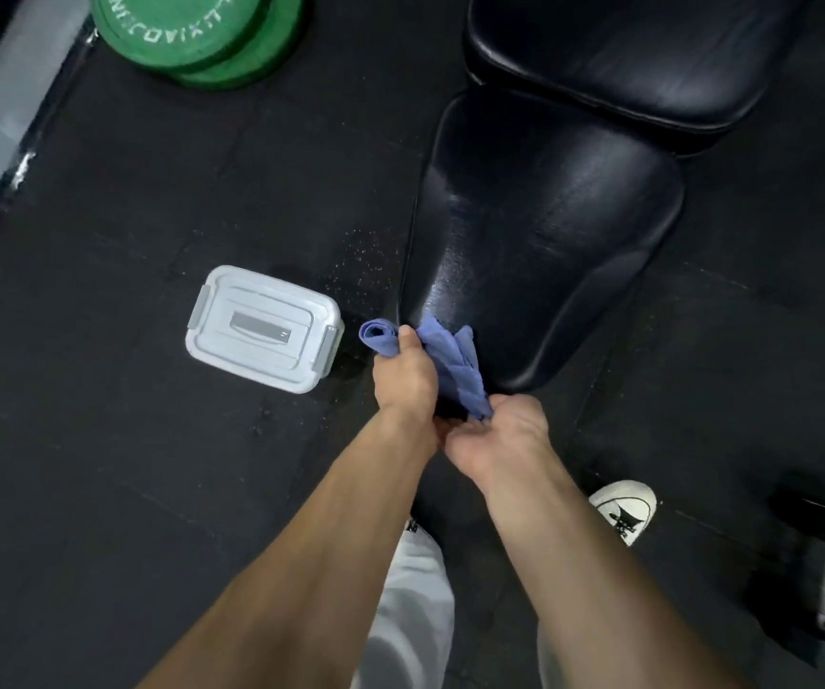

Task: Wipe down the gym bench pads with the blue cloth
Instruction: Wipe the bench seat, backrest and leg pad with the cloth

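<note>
Two hands are engaged with the blue cloth (450,363), which is bunched just off the near tip of the seat pad (539,241), its far folds overlapping that tip's left corner. The left hand (406,377) is clenched around the cloth's upper end, a rolled loop sticking out past the knuckles toward the white lidded box (263,328) on the floor. The right hand (497,435) lies lower and nearer the body, fingers curled around the cloth's trailing corner. The cloth's long axis is thus stretched on a diagonal from the upper left down to the lower right, between the two grips.

The seat pad lies directly ahead of the fingers, widening away from the body, with the back pad (614,57) beyond its far edge. The left hand is judged the nearer to the pad's surface, so a forward push along the pad's length would bring the cloth onto it.

Fingertips of both hands are hidden under cloth or palm, so the firmness of each grip cannot be judged. Whether the cloth actually touches the pad cannot be told. The back pad is cut off at the top edge, and the bench frame is hidden beneath the pads.
</note>
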The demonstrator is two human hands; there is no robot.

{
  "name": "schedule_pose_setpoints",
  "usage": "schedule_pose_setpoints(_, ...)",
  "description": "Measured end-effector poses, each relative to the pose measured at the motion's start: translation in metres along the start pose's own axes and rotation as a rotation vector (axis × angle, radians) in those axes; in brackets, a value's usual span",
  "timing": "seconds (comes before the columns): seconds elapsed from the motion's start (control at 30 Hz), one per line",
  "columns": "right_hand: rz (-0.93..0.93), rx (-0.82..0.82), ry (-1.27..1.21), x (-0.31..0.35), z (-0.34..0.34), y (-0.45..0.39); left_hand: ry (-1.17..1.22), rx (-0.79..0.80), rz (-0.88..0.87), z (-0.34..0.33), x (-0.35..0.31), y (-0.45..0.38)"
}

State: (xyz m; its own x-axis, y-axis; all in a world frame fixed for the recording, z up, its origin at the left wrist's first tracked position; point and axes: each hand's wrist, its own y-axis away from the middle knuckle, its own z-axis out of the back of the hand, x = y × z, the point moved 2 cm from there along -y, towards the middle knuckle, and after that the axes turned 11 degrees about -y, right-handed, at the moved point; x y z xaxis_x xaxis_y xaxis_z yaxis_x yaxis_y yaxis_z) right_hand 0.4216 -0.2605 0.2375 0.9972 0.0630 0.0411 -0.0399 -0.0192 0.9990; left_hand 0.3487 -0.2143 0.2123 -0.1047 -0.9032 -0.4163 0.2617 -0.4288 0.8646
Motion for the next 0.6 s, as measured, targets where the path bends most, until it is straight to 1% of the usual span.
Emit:
schedule_pose_setpoints(0.07, 0.017, -0.027, 0.055, 0.012, 0.009, -0.001, 0.103, 0.02, 0.029, -0.009, 0.012, 0.009)
schedule_pose_setpoints(0.23, 0.057, -0.014, 0.189, 0.035, 0.02, -0.016, 0.323, 0.024, 0.081, -0.034, 0.025, 0.029)
schedule_pose_setpoints(0.37, 0.061, 0.01, 0.325, 0.064, 0.024, -0.029, 0.425, -0.031, 0.101, -0.059, 0.032, 0.04)
schedule_pose_setpoints(0.43, 0.034, 0.015, 0.396, 0.075, 0.025, -0.034, 0.489, -0.062, 0.117, -0.069, 0.033, 0.05)
schedule_pose_setpoints(0.53, 0.024, 0.05, 0.49, 0.096, 0.023, -0.036, 0.659, -0.07, 0.129, -0.086, 0.034, 0.063)
schedule_pose_setpoints(0.6, 0.06, 0.047, 0.57, 0.112, 0.017, -0.033, 0.798, -0.07, 0.142, -0.099, 0.035, 0.067)
